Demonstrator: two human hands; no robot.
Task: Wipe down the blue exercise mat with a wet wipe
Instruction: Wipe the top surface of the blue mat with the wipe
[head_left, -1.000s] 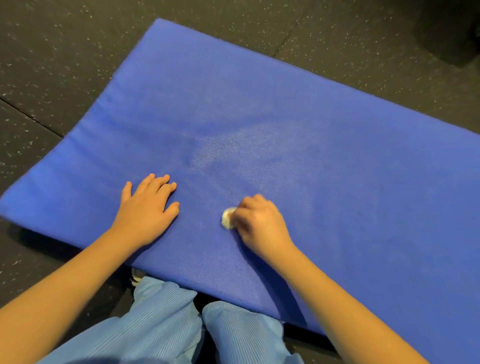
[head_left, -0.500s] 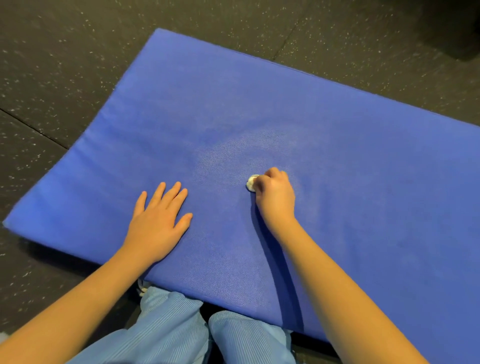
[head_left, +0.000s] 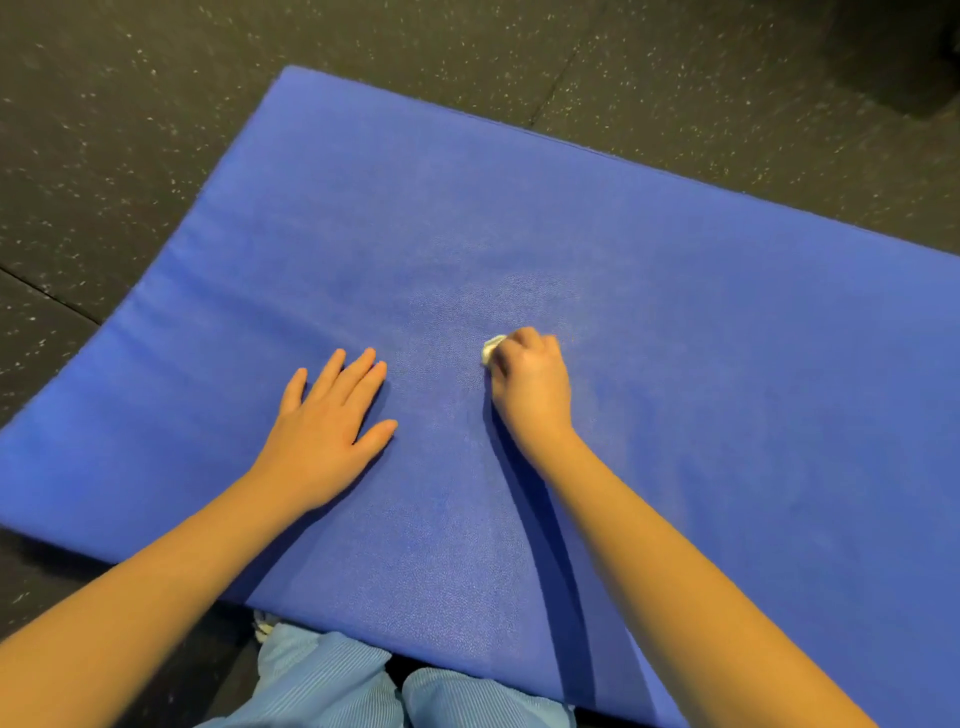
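Note:
The blue exercise mat (head_left: 701, 322) lies flat on the floor and fills most of the view. My right hand (head_left: 530, 389) is curled round a small balled white wet wipe (head_left: 492, 349), pressing it on the mat near its middle; only a bit of the wipe shows at the fingertips. My left hand (head_left: 327, 431) rests flat on the mat with straight, spread fingers, a short way left of the right hand. A paler damp patch shows on the mat just beyond the wipe.
Dark speckled rubber floor (head_left: 130, 130) surrounds the mat on the left and far side, with tile seams. My knees in light blue striped trousers (head_left: 332, 680) sit at the mat's near edge. A dark object is at the top right corner.
My right hand has slid the wipe away from me up the mat over the past second, with little further movement lately. The left hand stays flat on the mat.

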